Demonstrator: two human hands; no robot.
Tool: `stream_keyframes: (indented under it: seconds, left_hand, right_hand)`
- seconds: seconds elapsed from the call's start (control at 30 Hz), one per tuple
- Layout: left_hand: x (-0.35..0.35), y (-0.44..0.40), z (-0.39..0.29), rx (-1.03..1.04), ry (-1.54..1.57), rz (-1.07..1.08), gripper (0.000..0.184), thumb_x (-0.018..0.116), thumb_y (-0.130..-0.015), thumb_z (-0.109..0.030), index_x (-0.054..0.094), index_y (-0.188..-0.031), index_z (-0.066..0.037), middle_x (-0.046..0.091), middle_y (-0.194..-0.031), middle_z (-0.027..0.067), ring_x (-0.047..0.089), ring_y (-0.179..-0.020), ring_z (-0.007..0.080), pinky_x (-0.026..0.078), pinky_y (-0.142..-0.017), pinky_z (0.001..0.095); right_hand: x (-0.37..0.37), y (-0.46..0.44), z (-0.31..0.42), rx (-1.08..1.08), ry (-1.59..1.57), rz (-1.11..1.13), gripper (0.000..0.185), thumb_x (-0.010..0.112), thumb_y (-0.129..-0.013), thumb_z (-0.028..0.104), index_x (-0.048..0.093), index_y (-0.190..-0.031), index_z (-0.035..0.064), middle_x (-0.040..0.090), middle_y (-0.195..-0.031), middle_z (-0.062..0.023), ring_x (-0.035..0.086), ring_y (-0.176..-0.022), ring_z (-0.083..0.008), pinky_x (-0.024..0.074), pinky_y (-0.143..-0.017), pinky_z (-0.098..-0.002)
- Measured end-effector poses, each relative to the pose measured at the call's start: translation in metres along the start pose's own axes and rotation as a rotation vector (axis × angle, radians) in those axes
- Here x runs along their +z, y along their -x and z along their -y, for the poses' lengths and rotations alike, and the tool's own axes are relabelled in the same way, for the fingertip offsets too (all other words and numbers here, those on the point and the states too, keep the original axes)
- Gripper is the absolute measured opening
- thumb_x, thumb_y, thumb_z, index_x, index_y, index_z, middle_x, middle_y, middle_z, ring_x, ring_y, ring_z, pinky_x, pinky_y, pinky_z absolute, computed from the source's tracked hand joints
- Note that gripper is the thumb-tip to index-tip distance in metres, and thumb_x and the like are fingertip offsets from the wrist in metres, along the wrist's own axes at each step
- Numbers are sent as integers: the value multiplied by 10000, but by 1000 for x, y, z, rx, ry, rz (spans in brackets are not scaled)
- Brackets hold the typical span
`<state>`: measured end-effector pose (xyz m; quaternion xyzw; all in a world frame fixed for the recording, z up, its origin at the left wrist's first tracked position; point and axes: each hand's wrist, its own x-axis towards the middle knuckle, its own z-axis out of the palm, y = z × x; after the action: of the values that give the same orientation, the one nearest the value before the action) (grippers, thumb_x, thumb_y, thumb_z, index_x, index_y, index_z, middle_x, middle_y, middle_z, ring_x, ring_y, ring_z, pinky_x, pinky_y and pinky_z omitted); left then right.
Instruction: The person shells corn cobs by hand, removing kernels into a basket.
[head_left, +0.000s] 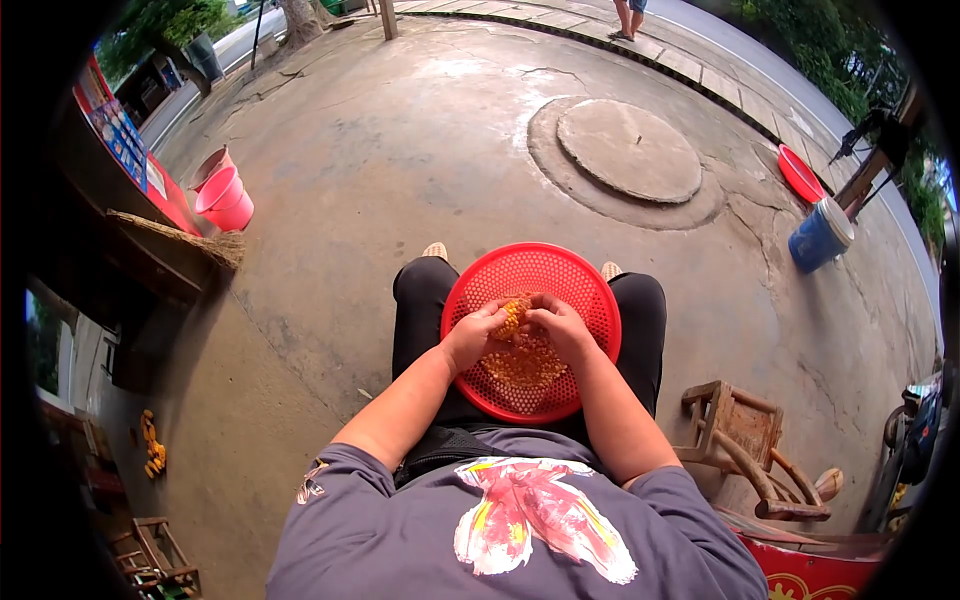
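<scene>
A round red plastic basket (pixel 468 282) full of small holes rests on my lap, between my knees. Loose yellow corn kernels (pixel 525 367) lie spread over its bottom. Above them I hold a yellow corn cob (pixel 514 318) with both hands. My left hand (pixel 478 333) is closed around its left side. My right hand (pixel 556 325) grips it from the right, fingers bent over the top. Part of the cob is hidden behind my fingers.
Pink buckets (pixel 226 203) and a straw broom (pixel 180 235) are at the left. More cobs (pixel 153 446) lie on the floor lower left. A wooden chair (pixel 740 430) stands at my right. Farther right are a blue bucket (pixel 820 237) and a red basin (pixel 799 174). Ahead is a round concrete cover (pixel 630 150).
</scene>
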<state>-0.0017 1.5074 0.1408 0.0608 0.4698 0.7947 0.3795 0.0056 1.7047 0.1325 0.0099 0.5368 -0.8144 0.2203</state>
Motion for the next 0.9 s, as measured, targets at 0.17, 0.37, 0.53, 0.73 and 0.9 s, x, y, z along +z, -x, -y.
stream_keyframes:
  seconds: [0.17,0.37,0.53,0.73,0.9]
  left_hand:
    - [0,4,-8,9,150,-48,390,327,-980,-299,507,-1225,-54,588,-1116,67,575,-919,177,504,-770,333]
    - [-6,2,-2,51,130,-119,362,362,-982,-239,459,-1282,-61,565,-1183,67,566,-1018,181,499,-815,327]
    - [-8,-2,4,105,66,-83,397,434,-965,-134,375,-1350,-57,527,-1236,63,546,-1100,178,474,-899,313]
    - [-5,-2,7,147,-103,-56,414,479,-951,-105,381,-1348,-43,511,-1255,70,536,-1117,162,445,-954,303]
    - [-3,0,3,78,25,20,414,469,-963,-142,377,-1354,-41,522,-1244,70,534,-1128,174,442,-965,312]
  right_hand:
    - [0,0,2,-215,148,-132,194,551,-885,86,594,-1047,-11,626,-989,-53,585,-913,-127,463,-840,-263]
    - [11,4,7,-442,370,-216,123,565,-885,74,607,-979,7,617,-902,-14,572,-831,-87,464,-759,-230]
    - [9,0,-2,-361,445,-221,148,588,-908,173,617,-888,30,579,-757,26,523,-675,-51,427,-601,-194]
    - [24,3,-2,-144,432,-189,281,563,-933,305,640,-861,45,551,-700,57,466,-601,-30,392,-536,-195]
    - [19,5,1,-77,349,-138,247,563,-934,281,640,-885,51,553,-698,51,477,-595,-39,409,-545,-199]
